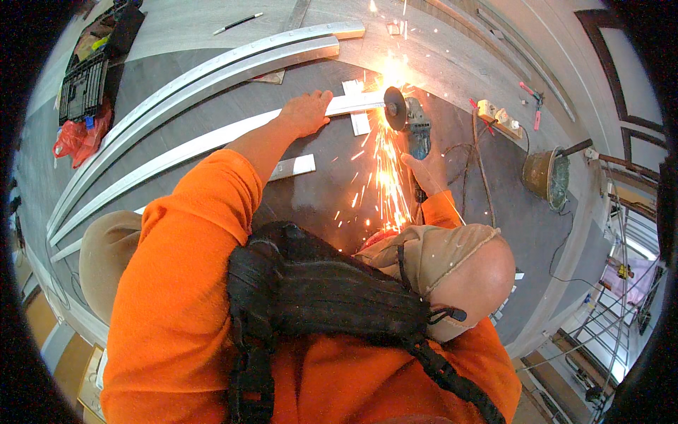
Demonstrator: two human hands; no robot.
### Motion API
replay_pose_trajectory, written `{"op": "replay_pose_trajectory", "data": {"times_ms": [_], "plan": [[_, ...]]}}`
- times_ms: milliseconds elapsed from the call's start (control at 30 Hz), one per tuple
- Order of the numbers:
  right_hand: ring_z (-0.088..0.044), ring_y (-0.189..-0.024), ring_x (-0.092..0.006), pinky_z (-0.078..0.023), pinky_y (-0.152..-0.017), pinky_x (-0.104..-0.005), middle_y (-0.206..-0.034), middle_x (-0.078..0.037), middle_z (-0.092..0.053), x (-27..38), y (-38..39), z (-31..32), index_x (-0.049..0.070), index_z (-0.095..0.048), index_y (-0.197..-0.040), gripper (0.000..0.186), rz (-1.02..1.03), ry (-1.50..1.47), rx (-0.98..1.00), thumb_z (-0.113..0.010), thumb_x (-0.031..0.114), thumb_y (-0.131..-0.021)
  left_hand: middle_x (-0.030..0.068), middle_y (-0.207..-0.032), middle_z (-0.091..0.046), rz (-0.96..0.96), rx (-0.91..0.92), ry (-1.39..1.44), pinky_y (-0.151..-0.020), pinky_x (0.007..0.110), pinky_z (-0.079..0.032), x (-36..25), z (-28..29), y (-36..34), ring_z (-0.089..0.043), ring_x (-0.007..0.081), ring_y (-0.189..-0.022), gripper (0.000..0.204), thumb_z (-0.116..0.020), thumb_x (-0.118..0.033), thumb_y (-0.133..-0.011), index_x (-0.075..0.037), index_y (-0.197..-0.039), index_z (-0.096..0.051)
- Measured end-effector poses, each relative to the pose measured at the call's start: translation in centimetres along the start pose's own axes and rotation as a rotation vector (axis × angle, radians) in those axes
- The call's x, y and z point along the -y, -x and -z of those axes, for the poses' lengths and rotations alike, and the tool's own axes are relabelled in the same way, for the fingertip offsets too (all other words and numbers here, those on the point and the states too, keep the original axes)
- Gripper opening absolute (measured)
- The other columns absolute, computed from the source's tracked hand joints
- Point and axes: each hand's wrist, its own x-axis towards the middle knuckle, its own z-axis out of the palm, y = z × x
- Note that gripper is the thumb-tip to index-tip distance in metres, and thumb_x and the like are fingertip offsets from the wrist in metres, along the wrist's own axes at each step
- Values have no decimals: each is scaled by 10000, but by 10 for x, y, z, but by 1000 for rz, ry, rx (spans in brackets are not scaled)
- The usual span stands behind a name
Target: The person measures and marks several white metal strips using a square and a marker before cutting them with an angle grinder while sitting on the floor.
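Note:
My left hand (308, 113) grips a long, silvery metal profile (357, 103) near its far right end and holds it low over the dark floor. In my right hand (426, 172) is an angle grinder (418, 134), its body partly covered by my fingers. The grinder's round dark disc (395, 108) meets the profile's end, and bright sparks (390, 173) stream from there toward me and away. A small white piece (359, 123) lies beneath the profile. Just nearer than my left hand, a short metal piece (295, 167) rests on the floor.
Two more long profiles (282, 55) lie farther left. An extension socket (498, 116) with cables stands to the right, near red-handled pliers (538, 106) and a bucket (547, 178). At far left are a black toolbox (83, 88) and a red plastic bag (85, 134).

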Motion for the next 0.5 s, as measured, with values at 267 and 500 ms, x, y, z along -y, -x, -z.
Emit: {"op": "replay_pose_trajectory", "data": {"times_ms": [267,500], "plan": [[-641,-1079,-383,-486,-963,-429,-1188,-244,-650,28,-3,-1,-5,-464,-1381,772,-89,93,26,-802,202,-719,216,-1218,-595,1,10,-25,-874,503,-547,8,-5,0,-639,420,-1071,495,-709,-312,-900,-53,-1240,-460],[-641,-1072,-385,-495,-941,-428,-1194,-231,-655,-5,-15,-8,-23,-483,-1348,779,-19,101,-17,-826,249,-704,197,-1221,-593,34,33,-23,-902,478,-542,-3,4,0,-623,400,-1118,462,-713,-288,-903,-57,-1224,-475]]}}
